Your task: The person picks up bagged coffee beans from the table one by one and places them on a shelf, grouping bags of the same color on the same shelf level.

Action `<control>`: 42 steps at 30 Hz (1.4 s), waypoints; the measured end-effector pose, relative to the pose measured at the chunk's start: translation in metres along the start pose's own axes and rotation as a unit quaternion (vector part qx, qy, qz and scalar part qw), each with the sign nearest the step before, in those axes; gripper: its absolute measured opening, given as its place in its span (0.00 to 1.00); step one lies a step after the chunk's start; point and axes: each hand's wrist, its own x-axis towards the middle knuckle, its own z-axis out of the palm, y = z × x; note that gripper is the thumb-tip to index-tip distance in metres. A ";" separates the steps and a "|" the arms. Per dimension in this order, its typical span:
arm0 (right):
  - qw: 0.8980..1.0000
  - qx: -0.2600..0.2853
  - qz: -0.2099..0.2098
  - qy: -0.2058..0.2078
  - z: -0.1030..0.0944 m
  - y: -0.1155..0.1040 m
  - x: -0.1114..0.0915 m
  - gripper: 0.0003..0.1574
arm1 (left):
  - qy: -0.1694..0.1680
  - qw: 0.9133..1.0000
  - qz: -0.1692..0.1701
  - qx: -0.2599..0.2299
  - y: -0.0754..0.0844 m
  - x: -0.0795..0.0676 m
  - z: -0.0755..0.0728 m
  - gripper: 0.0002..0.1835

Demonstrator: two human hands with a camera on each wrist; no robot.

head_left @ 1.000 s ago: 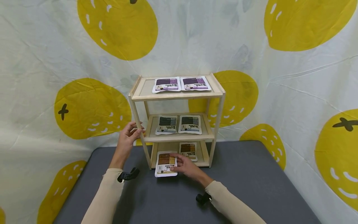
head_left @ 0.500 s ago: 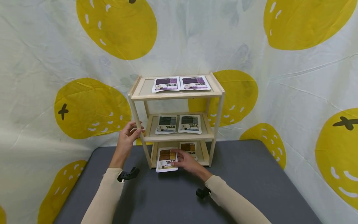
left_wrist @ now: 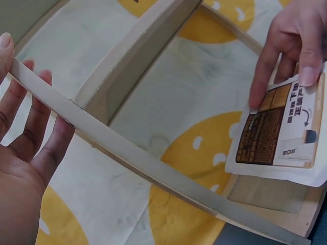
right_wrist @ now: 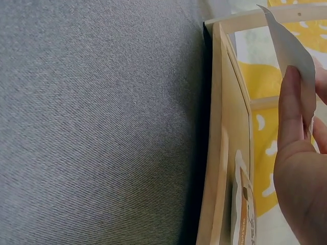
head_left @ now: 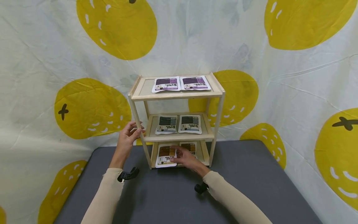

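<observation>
My right hand [head_left: 188,160] pinches the right edge of a flat white pouch [head_left: 165,159] with a brown and orange label. In the right wrist view this pouch [right_wrist: 294,48] shows edge-on, raised above the bottom board, with thumb and fingers on opposite sides. The pouch overlaps the left part of the bottom tier of a small wooden shelf [head_left: 179,137]. Beside it on that tier lies a matching pouch [head_left: 191,148], partly hidden by my right hand. My left hand [head_left: 127,138] holds the shelf's front left post [left_wrist: 127,148] at middle-tier height, thumb and fingers around it.
Two purple-labelled pouches [head_left: 195,83] lie side by side on the top tier. The middle tier bears two dark-labelled pouches [head_left: 190,124]. The shelf stands on a dark grey table [head_left: 246,183], before a white curtain [head_left: 184,37] printed with yellow fruit.
My right hand has moved the brown-labelled pouch away from me, from in front of the bottom tier to over its left part. My left hand has stayed on the post.
</observation>
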 end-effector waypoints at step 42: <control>0.994 -0.088 0.056 0.014 -0.020 0.005 0.021 0.45 | -0.005 1.000 0.004 0.009 0.000 -0.001 0.000 0.21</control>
